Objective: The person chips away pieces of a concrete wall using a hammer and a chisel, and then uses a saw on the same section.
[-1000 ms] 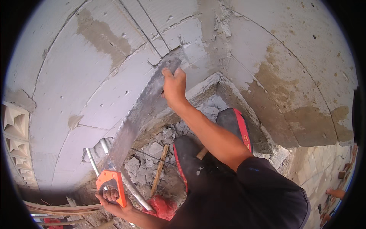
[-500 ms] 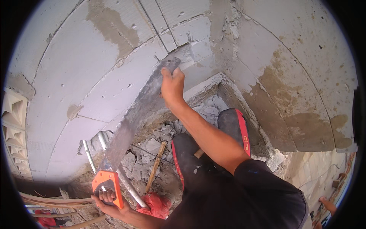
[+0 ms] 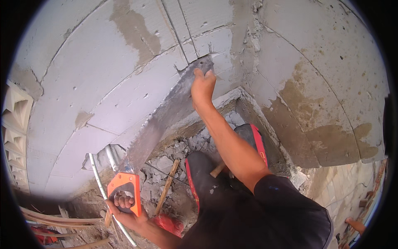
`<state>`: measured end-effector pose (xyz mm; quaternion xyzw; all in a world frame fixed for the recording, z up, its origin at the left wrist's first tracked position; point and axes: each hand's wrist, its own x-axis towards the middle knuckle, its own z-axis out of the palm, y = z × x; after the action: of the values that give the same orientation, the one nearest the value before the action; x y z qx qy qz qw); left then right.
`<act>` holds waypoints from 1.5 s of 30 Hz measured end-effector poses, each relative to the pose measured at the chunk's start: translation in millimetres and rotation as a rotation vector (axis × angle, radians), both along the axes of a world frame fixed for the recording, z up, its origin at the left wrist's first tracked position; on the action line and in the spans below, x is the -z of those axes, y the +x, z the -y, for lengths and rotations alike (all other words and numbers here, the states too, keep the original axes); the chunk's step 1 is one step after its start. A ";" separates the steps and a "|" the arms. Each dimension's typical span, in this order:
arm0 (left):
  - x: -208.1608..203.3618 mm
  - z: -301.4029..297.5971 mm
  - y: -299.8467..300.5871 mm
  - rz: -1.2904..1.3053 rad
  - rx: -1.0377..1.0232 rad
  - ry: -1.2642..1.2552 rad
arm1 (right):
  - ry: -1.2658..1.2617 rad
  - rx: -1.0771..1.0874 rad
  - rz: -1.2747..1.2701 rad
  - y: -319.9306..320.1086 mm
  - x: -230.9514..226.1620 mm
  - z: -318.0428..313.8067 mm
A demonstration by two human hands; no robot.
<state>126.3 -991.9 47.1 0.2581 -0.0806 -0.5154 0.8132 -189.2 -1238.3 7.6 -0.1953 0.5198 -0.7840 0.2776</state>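
Note:
A long handsaw (image 3: 158,116) stretches from lower left to upper centre, its toothed edge toward the pale block wall (image 3: 124,89). My left hand (image 3: 124,204) is closed round its orange and dark handle, with fingers through the opening. My right hand (image 3: 203,87) pinches the far end of the blade, thumb near the small hole there. That end lies at a rough notch in the wall, below two narrow vertical grooves (image 3: 182,33). Whether the teeth are biting into the block is hard to see.
Broken rubble (image 3: 166,164) covers the ground beside my knees, with a wooden stick (image 3: 168,186) and a red plastic bag (image 3: 170,224). White pipes (image 3: 99,178) rise by a wall hole at left. Another wall (image 3: 315,83) meets this one at right. Another person's hand (image 3: 355,225) shows at lower right.
Both hands have carried the saw up and to the right along the wall, so its tip sits farther past the grooves. The view has shifted slightly.

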 end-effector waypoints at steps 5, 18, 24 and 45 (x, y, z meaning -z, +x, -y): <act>-7.6 -21.3 38.2 0.110 0.096 -0.117 | -0.030 -0.166 0.128 9.4 13.2 -9.4; -14.0 -11.5 -6.5 0.015 -0.010 -0.014 | 0.028 -0.072 0.088 -2.2 -6.6 -5.9; -33.6 -11.4 19.2 0.136 0.098 -0.074 | -0.009 -0.291 0.201 -10.3 -5.5 -21.9; 252.1 81.7 -162.7 1.114 0.977 0.505 | -0.131 0.258 -0.622 -127.4 -81.8 -184.5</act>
<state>-36.4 -1073.6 -205.0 0.5910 -0.4615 -0.6123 0.2504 -316.6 -1053.8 89.4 -0.3752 0.5484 -0.7473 -0.0087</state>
